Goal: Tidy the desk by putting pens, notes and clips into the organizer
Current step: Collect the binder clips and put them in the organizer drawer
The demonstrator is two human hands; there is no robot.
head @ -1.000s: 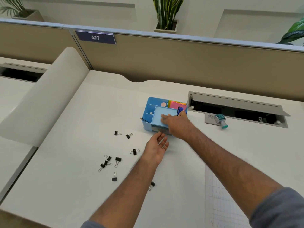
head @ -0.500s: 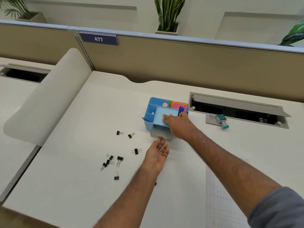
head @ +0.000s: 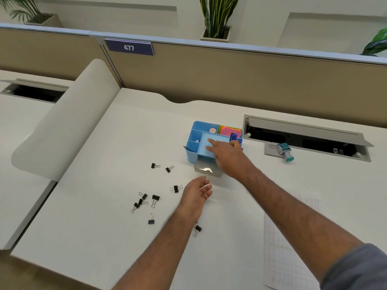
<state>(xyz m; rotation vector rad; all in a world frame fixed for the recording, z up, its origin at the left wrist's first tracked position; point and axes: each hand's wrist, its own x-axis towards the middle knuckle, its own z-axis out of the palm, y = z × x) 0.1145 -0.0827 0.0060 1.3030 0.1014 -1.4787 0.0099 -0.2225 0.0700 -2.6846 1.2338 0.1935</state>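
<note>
My right hand (head: 227, 159) lies flat with straight fingers steadying the organizer (head: 195, 141), my left hand (head: 195, 192) relaxed, holding nothing, beside its pulled-out drawer (head: 207, 171), so I should gather the scattered clips (head: 155, 198) in small pinches.

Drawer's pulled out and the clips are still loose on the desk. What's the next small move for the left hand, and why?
Probably move the left hand left to pinch the nearest black binder clip, then drop it into the small clear drawer standing open at the front of the blue plastic organizer. The left hand holds nothing, and the right hand rests on the organizer, apparently steadying it.
</note>
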